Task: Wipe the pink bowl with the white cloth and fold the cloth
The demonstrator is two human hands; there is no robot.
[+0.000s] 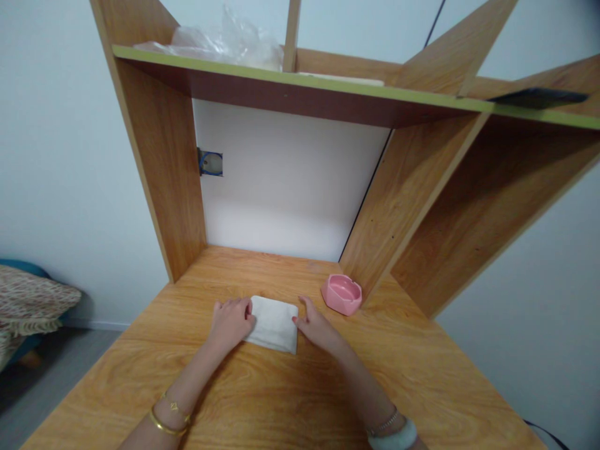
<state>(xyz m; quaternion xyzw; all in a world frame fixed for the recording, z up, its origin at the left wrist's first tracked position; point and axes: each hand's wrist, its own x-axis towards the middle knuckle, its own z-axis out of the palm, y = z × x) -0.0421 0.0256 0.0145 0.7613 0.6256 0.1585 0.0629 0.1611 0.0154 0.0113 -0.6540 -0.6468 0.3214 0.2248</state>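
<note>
A white folded cloth (274,325) lies flat on the wooden desk in front of me, roughly rectangular with a layered near edge. At its left edge is my left hand (232,322), fingers curled and thumb drawn in, closed on the cloth's side; the fingertips are partly hidden. My right hand (316,324) is by the opposite edge, its thumb touching the cloth and its index finger stretched out apart from the thumb. To the right of that hand, a pink angular ashtray (341,295) stands against the upright panel.
The wooden desktop (262,400) carries a shelf unit with a green-edged shelf (328,84) above. A clear plastic bag (225,47) and a dark flat object (539,98) rest up there. An open wall socket box (210,163) shows at the back. A patterned cloth (32,300) covers furniture at left.
</note>
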